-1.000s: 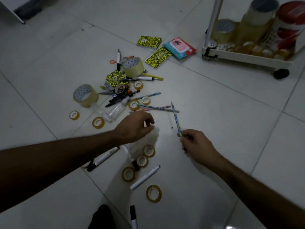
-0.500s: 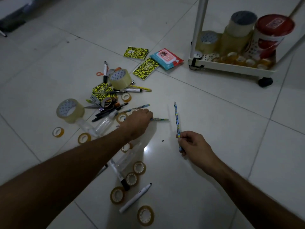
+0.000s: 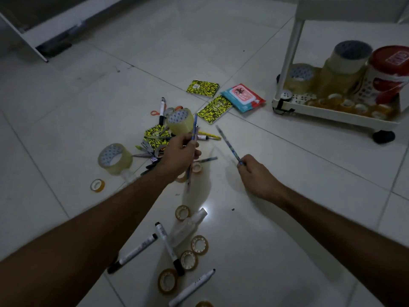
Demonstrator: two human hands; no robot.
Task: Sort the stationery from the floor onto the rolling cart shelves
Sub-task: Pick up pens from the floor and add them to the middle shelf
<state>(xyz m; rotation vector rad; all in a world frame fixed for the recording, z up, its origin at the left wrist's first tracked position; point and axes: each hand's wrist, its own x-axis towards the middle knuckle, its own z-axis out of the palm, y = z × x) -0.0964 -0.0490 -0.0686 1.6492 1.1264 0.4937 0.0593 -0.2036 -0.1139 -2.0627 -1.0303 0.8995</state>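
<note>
Hand grips pencil; cart tray holds tape rolls.

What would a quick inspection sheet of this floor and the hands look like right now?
Surface: pale tiled floor, dim light, one glare spot.
Job's things: patterned pencils, markers, big tape roll, small tape rings, yellow notebooks; more tape on the cart shelf.
Clutter: wipes packet, clear bottle, orange-handled scissors.
Hands: left hand grips pencils above the floor; right hand pinches one pencil by its end.
Cables: nothing seen.
Surroundings: white furniture base at upper left.
</note>
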